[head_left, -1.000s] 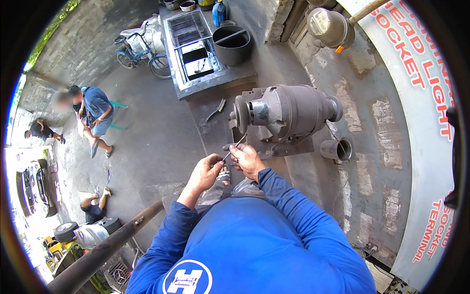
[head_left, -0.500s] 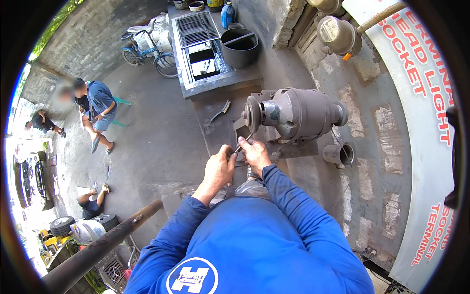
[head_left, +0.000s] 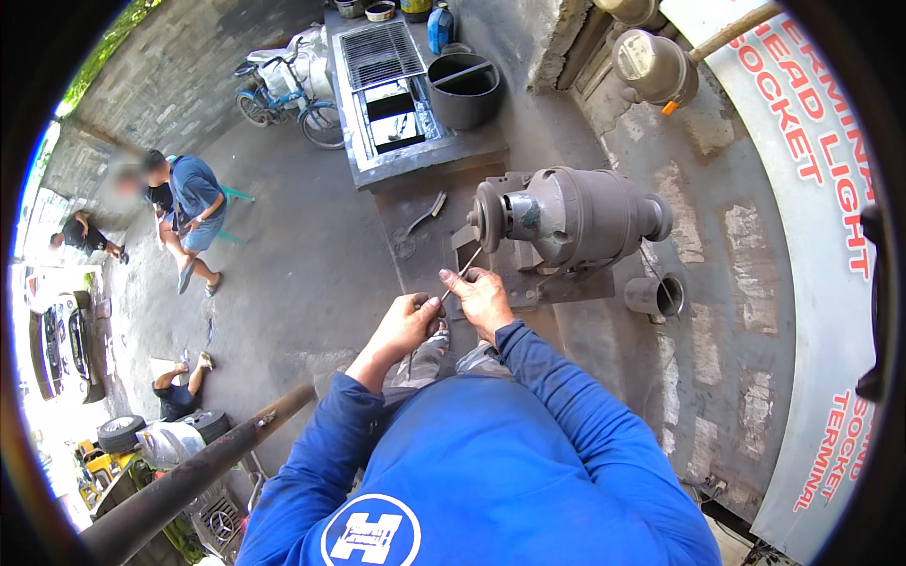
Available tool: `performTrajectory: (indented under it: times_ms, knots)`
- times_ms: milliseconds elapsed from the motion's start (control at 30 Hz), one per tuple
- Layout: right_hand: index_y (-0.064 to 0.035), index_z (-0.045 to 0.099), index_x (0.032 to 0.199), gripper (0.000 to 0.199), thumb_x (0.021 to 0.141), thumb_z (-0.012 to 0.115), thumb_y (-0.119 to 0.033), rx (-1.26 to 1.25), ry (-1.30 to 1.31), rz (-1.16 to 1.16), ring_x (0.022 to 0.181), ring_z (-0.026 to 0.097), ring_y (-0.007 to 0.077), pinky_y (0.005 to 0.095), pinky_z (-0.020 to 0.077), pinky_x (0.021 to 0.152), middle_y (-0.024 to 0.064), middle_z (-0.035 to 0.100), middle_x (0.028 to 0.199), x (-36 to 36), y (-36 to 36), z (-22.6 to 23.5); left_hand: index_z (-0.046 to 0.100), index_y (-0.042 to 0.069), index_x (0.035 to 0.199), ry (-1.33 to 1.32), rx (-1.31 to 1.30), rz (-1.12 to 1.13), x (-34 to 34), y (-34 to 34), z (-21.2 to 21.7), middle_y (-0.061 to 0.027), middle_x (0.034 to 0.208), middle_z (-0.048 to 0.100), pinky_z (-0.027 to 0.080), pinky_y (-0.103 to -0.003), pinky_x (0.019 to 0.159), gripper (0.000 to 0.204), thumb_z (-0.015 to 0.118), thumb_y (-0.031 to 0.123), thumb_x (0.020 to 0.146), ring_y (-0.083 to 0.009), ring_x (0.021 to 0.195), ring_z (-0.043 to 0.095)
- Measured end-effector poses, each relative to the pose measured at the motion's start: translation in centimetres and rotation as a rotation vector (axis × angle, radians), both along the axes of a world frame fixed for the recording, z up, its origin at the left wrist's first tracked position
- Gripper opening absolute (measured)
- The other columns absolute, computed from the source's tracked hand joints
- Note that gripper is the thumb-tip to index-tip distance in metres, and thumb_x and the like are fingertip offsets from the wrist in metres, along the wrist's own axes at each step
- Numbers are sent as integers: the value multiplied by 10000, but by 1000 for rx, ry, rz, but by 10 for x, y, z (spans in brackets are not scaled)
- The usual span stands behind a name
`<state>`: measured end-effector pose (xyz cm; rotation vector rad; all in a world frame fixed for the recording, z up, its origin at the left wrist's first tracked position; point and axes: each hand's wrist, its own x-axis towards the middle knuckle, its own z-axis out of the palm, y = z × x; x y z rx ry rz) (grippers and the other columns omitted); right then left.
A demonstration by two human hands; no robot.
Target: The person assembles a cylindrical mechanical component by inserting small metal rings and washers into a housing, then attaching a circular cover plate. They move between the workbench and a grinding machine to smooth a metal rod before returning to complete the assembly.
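A thin metal rod (head_left: 470,261) runs slantwise between my hands, its far end at the lower edge of the grinding wheel (head_left: 487,217). Whether tip and wheel touch, I cannot tell. My right hand (head_left: 481,302) is closed, pinching the rod between thumb and fingers nearer the wheel. Farther back, my left hand (head_left: 406,328) is closed around the rod, and a bit of its near end sticks out below that hand. The wheel belongs to a dusty grey bench grinder (head_left: 587,217) with a rounded motor body, mounted in front of me to the right.
Beyond the grinder stands a low bench with a metal grate (head_left: 382,55) and a black bucket (head_left: 462,92). A brush (head_left: 427,213) lies left of the wheel, a metal can (head_left: 653,296) right of the grinder. A dark pipe (head_left: 208,467) crosses lower left. People (head_left: 189,203) are at far left.
Both hands have drawn back toward me and slightly left with the rod. More of the rod shows between my right hand and the wheel.
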<state>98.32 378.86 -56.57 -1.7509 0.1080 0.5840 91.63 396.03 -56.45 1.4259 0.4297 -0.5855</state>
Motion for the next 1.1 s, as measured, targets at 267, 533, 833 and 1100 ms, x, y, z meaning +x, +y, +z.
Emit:
performTrajectory:
  times_ms: [267,533,833,1100]
  knots:
    - [-104,664,822,332,1048,684,-345,51,-51,-122,603,486,66,267,388,526,-48,546,662,-14,-38,4,691,-7,1160,-120,54,28,0,-4,-14,-56,847,721,414,-241,558,309,562,270,1110,-62,600,478]
    - [-145,458,767,405,1096,534,-369,456,583,-170,537,386,108,285,330,475,-22,423,650,-2,-95,11,654,78,983,268,-932,829,45,-8,-29,-35,798,567,299,-268,476,277,563,337,1021,-128,579,422]
    - [-106,603,897,258,1085,628,-280,295,396,9,539,390,62,260,326,486,-60,453,664,-34,-100,-4,629,73,888,158,-978,1042,70,-43,-21,-71,778,552,302,-315,522,302,457,317,931,-174,611,409]
    - [-85,675,901,240,1036,713,-280,237,388,-241,506,398,63,264,342,471,-68,470,634,13,-92,-19,740,64,1068,253,-742,662,100,-6,-13,-19,802,578,528,-405,816,300,494,220,999,-188,767,560]
